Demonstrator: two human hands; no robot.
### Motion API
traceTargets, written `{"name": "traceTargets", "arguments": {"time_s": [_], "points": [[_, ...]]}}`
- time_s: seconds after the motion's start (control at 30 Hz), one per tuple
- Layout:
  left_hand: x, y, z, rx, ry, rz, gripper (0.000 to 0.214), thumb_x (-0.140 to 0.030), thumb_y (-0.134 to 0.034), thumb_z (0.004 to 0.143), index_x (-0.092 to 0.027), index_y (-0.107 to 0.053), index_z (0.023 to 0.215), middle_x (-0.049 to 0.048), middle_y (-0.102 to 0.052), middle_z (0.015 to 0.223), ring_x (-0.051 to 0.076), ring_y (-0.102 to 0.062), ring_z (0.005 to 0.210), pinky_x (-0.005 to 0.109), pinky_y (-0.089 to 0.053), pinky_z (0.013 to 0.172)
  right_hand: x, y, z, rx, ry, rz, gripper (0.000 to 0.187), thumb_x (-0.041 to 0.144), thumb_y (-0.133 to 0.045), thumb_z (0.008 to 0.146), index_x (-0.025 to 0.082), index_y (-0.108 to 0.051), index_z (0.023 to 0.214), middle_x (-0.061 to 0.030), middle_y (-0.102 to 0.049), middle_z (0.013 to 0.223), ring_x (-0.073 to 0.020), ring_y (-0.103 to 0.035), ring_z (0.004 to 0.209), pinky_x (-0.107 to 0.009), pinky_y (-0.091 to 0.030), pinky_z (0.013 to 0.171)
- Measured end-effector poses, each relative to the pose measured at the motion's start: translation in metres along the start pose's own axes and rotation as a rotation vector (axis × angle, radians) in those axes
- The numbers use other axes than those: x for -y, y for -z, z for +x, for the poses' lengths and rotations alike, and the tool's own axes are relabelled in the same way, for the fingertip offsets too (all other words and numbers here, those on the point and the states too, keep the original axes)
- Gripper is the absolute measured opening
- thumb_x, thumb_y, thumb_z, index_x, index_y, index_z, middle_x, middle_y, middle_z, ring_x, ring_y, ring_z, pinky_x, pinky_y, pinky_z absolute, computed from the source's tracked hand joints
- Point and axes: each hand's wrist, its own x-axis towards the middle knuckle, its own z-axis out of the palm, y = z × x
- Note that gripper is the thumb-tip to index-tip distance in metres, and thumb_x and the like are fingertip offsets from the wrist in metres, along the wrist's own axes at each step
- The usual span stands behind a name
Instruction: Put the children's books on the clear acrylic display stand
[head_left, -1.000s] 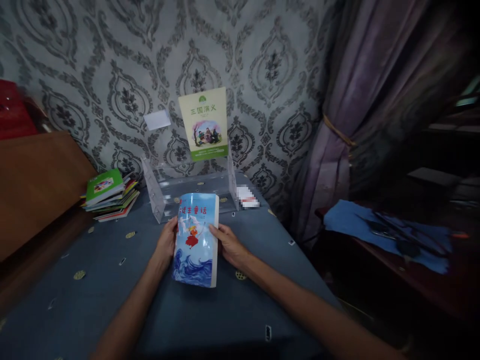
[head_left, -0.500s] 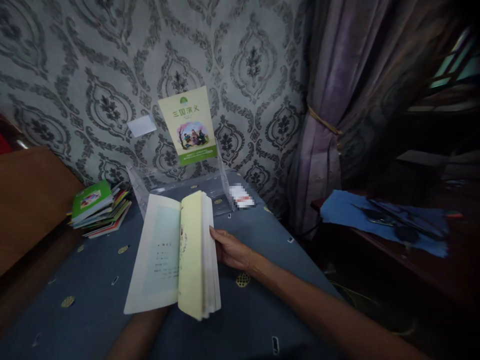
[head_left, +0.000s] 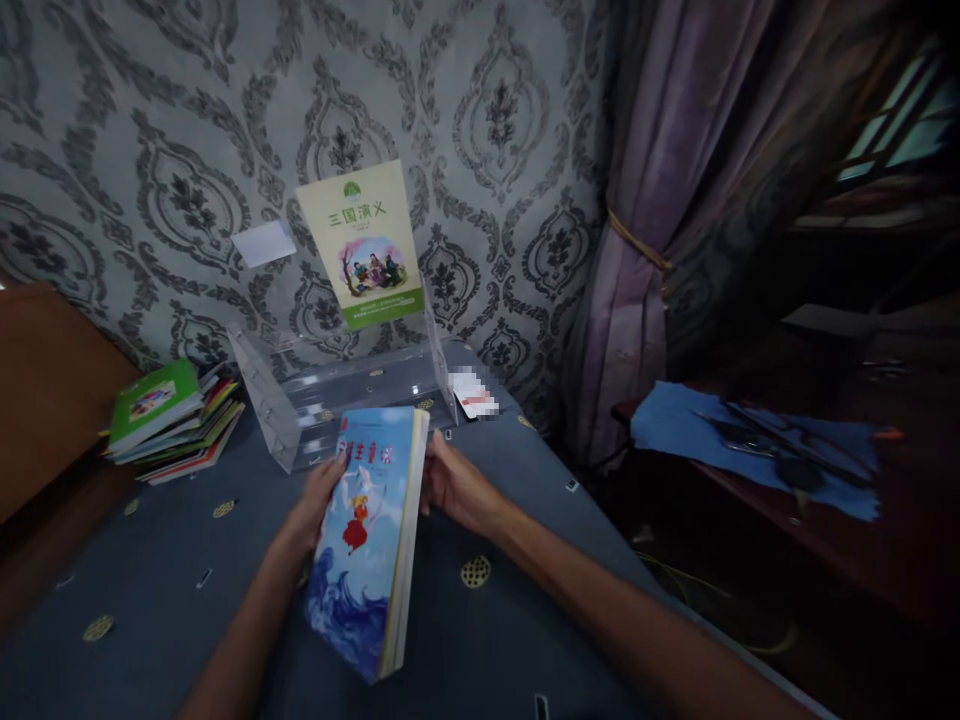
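In the head view, the blue book (head_left: 367, 530) is closed with its cover up. It is held tilted over the near middle of the table (head_left: 150, 580), its far end just in front of the clear stand (head_left: 360, 390). The left hand (head_left: 319, 500) clasps the spine edge with the thumb on the cover, and the right hand (head_left: 454, 487) presses the page edge near the far corner, so both hands are closed on the book. A green-and-cream book (head_left: 360, 245) stands upright at the back of the stand, against the patterned wall. A stack of books (head_left: 169, 420) lies far left, well apart. By my reading, the step in hand is a two-handed carry of the closed book. Any move toward the stand would call for raising the book upright and clearing the stand's low front lip without knocking the book already there.
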Motion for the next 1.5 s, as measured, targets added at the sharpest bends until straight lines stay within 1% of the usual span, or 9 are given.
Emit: {"name": "traceTargets", "arguments": {"time_s": [0.1,0.2,0.4,0.5,0.57,0.63,0.8,1.17,1.5], "points": [[-0.015,0.017,0.001,0.088,-0.007,0.212,0.053,-0.04,-0.094,0.06,-0.014,-0.071,0.102,0.0057,-0.076,0.075,0.022,-0.071,0.06,0.028,-0.056,0.056,-0.002,0.007,0.003,-0.092,-0.017,-0.043,0.062,0.078,-0.068,0.075,0.017,-0.07,0.082,0.0016,-0.063,0.064,-0.0099,-0.055,0.052,-0.02,-0.045,0.044],[-0.023,0.031,-0.001,0.149,-0.011,0.455,0.056,-0.043,-0.092,0.06,-0.015,-0.072,0.104,0.0073,-0.078,0.081,0.024,-0.072,0.064,0.029,-0.056,0.057,-0.01,0.017,0.007,-0.14,-0.077,-0.153,0.051,0.062,-0.083,0.067,0.016,-0.069,0.081,0.0045,-0.06,0.06,-0.0089,-0.054,0.05,-0.02,-0.045,0.044],[-0.02,0.04,0.001,-0.011,-0.361,1.114,0.058,-0.052,-0.086,0.065,-0.02,-0.071,0.112,0.0052,-0.073,0.089,0.026,-0.069,0.085,0.029,-0.052,0.071,-0.024,0.027,0.015,-0.125,-0.199,-0.256,0.036,0.045,-0.082,0.073,0.015,-0.063,0.068,0.0043,-0.058,0.054,-0.0079,-0.052,0.047,-0.017,-0.044,0.041],[-0.017,0.024,-0.005,-0.071,-0.604,1.396,0.039,-0.048,-0.074,0.079,-0.022,-0.068,0.109,0.0067,-0.07,0.101,0.028,-0.065,0.1,0.035,-0.05,0.086,-0.023,0.028,0.016,-0.117,-0.232,-0.278,0.031,0.037,-0.081,0.078,0.015,-0.061,0.067,0.0028,-0.06,0.055,-0.0084,-0.055,0.048,-0.017,-0.046,0.042],[-0.01,0.007,-0.015,0.003,-0.719,1.474,0.024,-0.043,-0.055,0.094,-0.022,-0.066,0.098,0.0066,-0.067,0.101,0.025,-0.064,0.098,0.036,-0.05,0.088,-0.022,0.029,0.015,-0.119,-0.241,-0.272,0.028,0.032,-0.08,0.079,0.015,-0.061,0.067,0.0031,-0.06,0.054,-0.0084,-0.055,0.048,-0.017,-0.049,0.043],[0.0,-0.012,-0.028,0.109,-0.749,1.476,0.032,-0.044,-0.042,0.101,-0.021,-0.061,0.088,0.0047,-0.065,0.09,0.022,-0.063,0.087,0.035,-0.05,0.083,-0.021,0.031,0.015,-0.12,-0.251,-0.256,0.023,0.028,-0.078,0.081,0.015,-0.062,0.07,0.003,-0.061,0.056,-0.0086,-0.057,0.049,-0.018,-0.051,0.046],[0.027,-0.044,-0.05,0.061,-0.742,1.676,0.031,-0.048,-0.062,0.093,-0.019,-0.058,0.103,0.0097,-0.065,0.105,0.029,-0.062,0.102,0.038,-0.051,0.081,-0.023,0.035,0.012,-0.13,-0.278,-0.223,0.018,0.024,-0.071,0.088,0.015,-0.064,0.073,0.0033,-0.062,0.059,-0.0085,-0.058,0.052,-0.018,-0.052,0.05],[0.028,-0.036,-0.038,0.089,-0.719,1.404,0.025,-0.043,-0.054,0.099,-0.02,-0.064,0.101,0.0053,-0.068,0.098,0.023,-0.064,0.091,0.035,-0.047,0.079,-0.02,0.033,0.007,-0.136,-0.324,-0.123,0.028,0.022,-0.051,0.103,0.013,-0.064,0.08,-0.0048,-0.072,0.074,-0.0114,-0.071,0.07,-0.022,-0.06,0.07],[0.021,-0.034,-0.033,0.178,-0.564,1.233,0.031,-0.037,-0.045,0.099,-0.019,-0.063,0.081,0.0026,-0.062,0.08,0.02,-0.059,0.08,0.033,-0.04,0.075,-0.021,0.035,0.006,-0.171,-0.349,-0.115,0.027,0.03,-0.059,0.101,0.013,-0.064,0.081,-0.0049,-0.072,0.076,-0.0126,-0.072,0.07,-0.027,-0.064,0.075]]}}
